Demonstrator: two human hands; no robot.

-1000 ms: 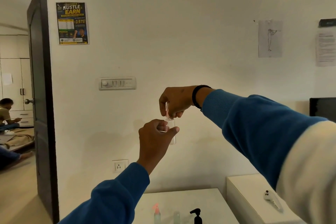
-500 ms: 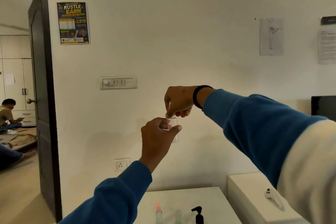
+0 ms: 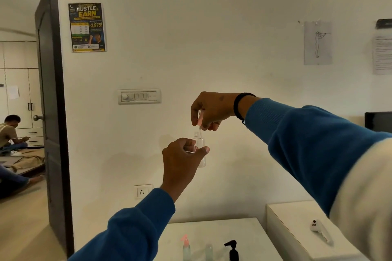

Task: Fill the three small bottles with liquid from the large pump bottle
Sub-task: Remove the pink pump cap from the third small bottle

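— Clear plastic: the left hand [image 3: 180,159] is gripping a small bottle [image 3: 200,152] upright in mid-air before the wall, fingers and thumb curled round its body. Its neck is standing open; whether any liquid is sitting inside, I cannot tell.

— And the right hand [image 3: 209,110]?

— It is hovering just above the neck, fingertips pinching the clear cap [image 3: 199,119], whose thin tube is pointing down toward the opening.

— What is waiting below?

— On the white table [image 3: 250,237], at the bottom edge of the view, a small bottle with a pink spray top [image 3: 186,247] is standing beside another clear small bottle [image 3: 209,251], and the black pump head of the large pump bottle [image 3: 233,250] is showing just right of them.

— Any writing?

— A poster [image 3: 87,27] is reading "HUSTLE", "EARN" and "3,975!".

— Room to move?

— Bare tabletop is stretching behind the bottles. A white cabinet [image 3: 290,224] is adjoining on the right, carrying a small white controller [image 3: 320,230].
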